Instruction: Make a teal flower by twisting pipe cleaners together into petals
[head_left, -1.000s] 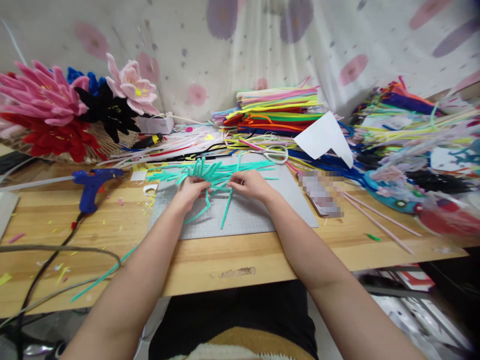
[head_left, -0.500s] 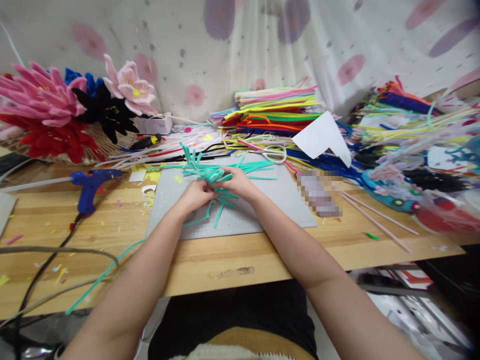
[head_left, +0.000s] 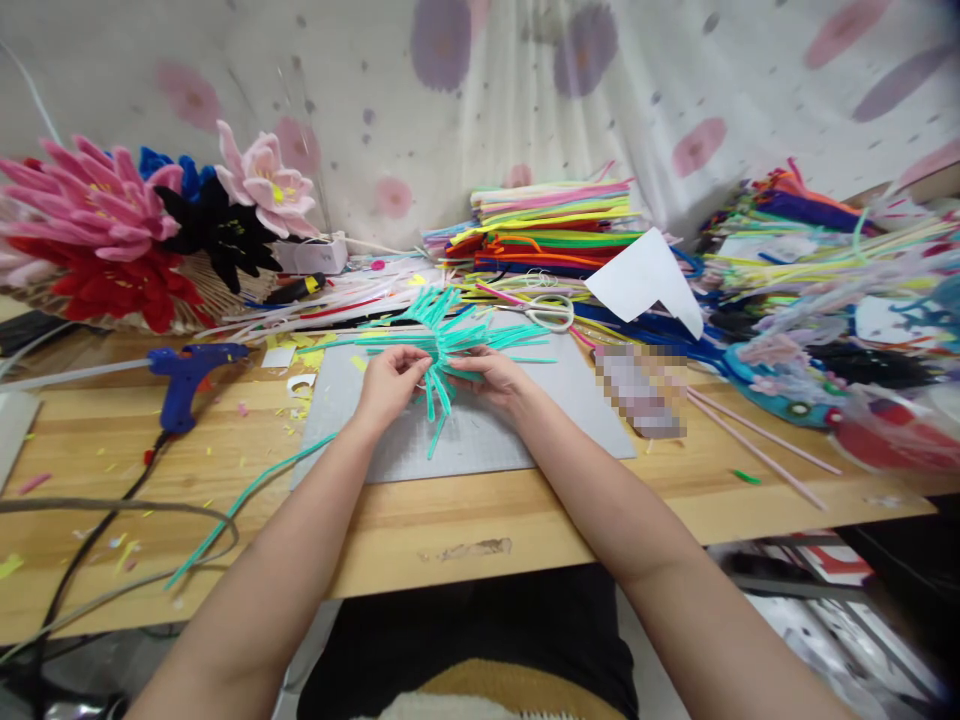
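Observation:
Between my two hands is a spiky bundle of teal pipe cleaners [head_left: 448,335], its strands fanning out up, down and to both sides. My left hand [head_left: 394,385] pinches it from the left, thumb and fingertips together. On the other side my right hand [head_left: 487,375] grips the bundle, its fingers partly hidden behind the strands. Both hands are over a grey cutting mat [head_left: 480,440], where more straight teal pipe cleaners [head_left: 525,345] lie behind the bundle. One long teal strand [head_left: 247,495] runs out beside my left forearm.
A blue glue gun [head_left: 184,385] lies at the left, its cable trailing forward. Fuzzy flowers [head_left: 97,205] stand behind it. Scissors [head_left: 551,312], white paper [head_left: 649,280] and stacked pipe cleaners [head_left: 555,225] are at the back. A blurred-out object [head_left: 641,390] rests by the mat's right edge.
The teal bundle has been turned, so its strands now fan out more evenly toward me. My left hand has shifted slightly left and up; the long teal strand has moved right.

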